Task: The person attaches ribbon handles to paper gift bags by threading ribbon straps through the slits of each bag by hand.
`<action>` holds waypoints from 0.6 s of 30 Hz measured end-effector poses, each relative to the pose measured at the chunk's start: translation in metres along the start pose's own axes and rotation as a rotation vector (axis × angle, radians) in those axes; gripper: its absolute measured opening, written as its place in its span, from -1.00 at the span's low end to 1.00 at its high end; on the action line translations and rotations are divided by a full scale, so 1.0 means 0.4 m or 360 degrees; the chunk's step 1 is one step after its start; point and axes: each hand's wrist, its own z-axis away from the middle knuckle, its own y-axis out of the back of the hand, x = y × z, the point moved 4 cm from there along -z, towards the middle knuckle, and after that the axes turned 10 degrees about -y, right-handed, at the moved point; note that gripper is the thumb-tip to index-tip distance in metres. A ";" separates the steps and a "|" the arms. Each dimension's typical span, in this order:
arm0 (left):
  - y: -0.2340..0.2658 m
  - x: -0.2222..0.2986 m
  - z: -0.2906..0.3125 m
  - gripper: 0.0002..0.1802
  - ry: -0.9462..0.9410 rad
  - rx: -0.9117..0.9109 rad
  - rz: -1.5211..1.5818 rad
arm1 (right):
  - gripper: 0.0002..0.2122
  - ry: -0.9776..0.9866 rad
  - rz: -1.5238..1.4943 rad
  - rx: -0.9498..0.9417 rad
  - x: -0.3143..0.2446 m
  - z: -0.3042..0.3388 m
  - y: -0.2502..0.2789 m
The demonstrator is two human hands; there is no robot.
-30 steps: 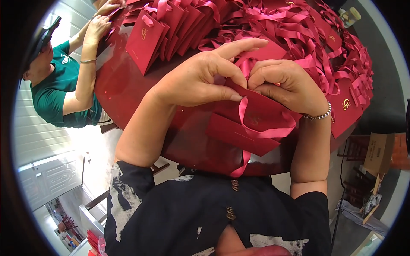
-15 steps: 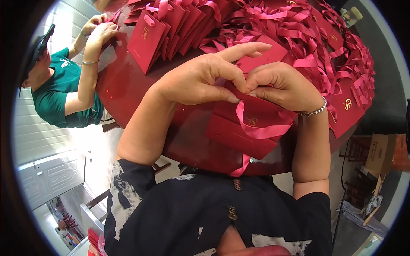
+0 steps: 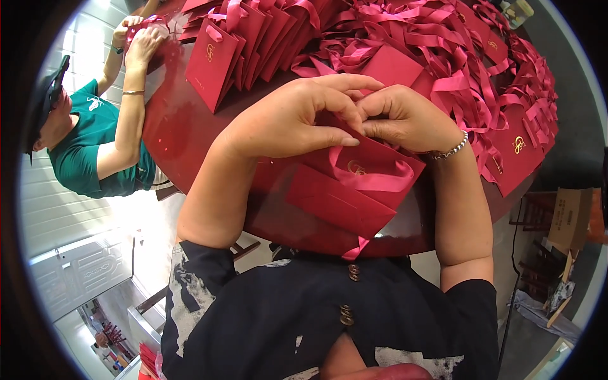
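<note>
A red paper gift bag with a gold emblem is tilted over the table's near edge, between my hands and my body. My left hand pinches its upper edge with thumb and index finger. Close beside it, my right hand has its thumb and curled fingers closed at the same edge, so the two sets of fingertips nearly touch. What lies between the fingertips is hidden. A pink ribbon handle loops down across the bag's front, and a ribbon end hangs below the bag.
Finished-looking red bags stand in a row at the far left. A large heap of bags and pink ribbons covers the right of the dark red round table. A co-worker in green handles something red at left. A cardboard box stands at right.
The bag has swung slightly left and turned, showing more of its right corner. My fingertips have moved a little left and closer together. The co-worker's hands have shifted left.
</note>
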 end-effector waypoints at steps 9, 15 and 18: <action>0.006 0.000 0.005 -0.89 0.0030 0.0175 0.0003 | -0.95 0.0082 0.0085 0.0400 0.032 0.008 0.062; 0.023 -0.039 -0.006 -0.88 0.0051 0.0136 0.0344 | -0.93 -0.0046 0.0715 0.1022 0.044 0.030 0.126; 0.022 -0.044 -0.003 -0.89 0.0201 0.0205 0.0435 | -0.90 0.0081 0.0757 0.1199 0.029 0.028 0.118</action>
